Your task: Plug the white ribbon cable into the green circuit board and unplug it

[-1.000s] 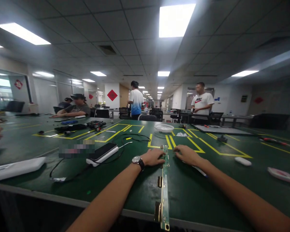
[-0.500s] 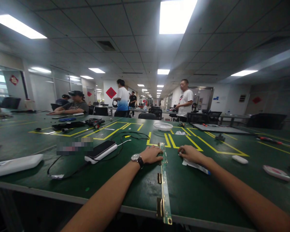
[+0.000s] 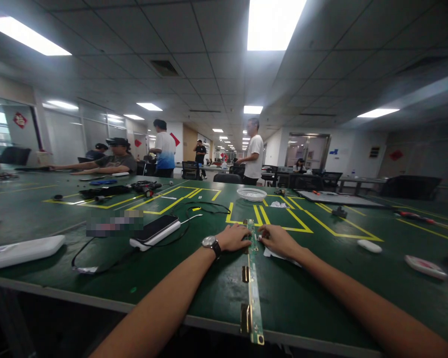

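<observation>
One long, narrow green circuit-board strip (image 3: 252, 278) lies lengthwise on the dark green table (image 3: 321, 283), its near end at the table's front edge and its far end between the two hands. Two brass-coloured tabs (image 3: 244, 273) sit on its left edge. The left hand (image 3: 234, 237), wearing one wristwatch (image 3: 210, 243), rests loosely spread against the strip, gripping nothing. The right hand (image 3: 278, 238) lies on one white paper sheet (image 3: 274, 255), fingertips bunched at the strip; whether they pinch it cannot be told.

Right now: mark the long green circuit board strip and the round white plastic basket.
Long green circuit board strip (image 3: 253, 291), head view, middle of its length.
Round white plastic basket (image 3: 251, 197), head view, front wall.
</observation>
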### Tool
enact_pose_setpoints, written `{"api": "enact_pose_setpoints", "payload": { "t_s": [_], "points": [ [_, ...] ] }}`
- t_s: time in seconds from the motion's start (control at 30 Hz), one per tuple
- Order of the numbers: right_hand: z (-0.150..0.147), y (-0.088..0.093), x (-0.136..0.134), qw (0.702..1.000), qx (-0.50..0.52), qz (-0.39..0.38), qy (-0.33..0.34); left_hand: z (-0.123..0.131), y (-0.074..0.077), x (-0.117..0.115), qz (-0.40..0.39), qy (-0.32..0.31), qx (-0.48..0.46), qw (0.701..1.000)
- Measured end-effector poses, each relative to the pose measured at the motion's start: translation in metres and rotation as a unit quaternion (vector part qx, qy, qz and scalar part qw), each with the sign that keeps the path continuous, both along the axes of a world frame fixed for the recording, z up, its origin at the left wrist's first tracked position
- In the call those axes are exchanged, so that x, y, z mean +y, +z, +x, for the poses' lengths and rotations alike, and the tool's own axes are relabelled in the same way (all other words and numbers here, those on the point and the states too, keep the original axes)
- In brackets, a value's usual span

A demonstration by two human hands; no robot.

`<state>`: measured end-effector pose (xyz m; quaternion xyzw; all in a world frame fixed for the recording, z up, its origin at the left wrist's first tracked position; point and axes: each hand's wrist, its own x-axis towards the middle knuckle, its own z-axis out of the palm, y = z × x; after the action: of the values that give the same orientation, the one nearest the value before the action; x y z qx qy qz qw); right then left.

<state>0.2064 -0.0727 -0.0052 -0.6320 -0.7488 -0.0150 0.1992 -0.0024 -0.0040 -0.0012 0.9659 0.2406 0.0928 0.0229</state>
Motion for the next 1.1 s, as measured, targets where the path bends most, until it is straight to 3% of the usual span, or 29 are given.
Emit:
{"api": "enact_pose_setpoints", "payload": {
  "t_s": [0.93, 1.1],
  "points": [
    [0.007, 0.005, 0.003, 0.993, 0.018, 0.009, 0.119, 0.001, -0.005, 0.009, -0.037, -0.006, 0.013, 0.999],
    [0.012, 0.008, 0.003, 0.984, -0.003, 0.018, 0.176, 0.001, -0.005, 0.013, -0.036, -0.015, -0.019, 0.999]
  ]
}}
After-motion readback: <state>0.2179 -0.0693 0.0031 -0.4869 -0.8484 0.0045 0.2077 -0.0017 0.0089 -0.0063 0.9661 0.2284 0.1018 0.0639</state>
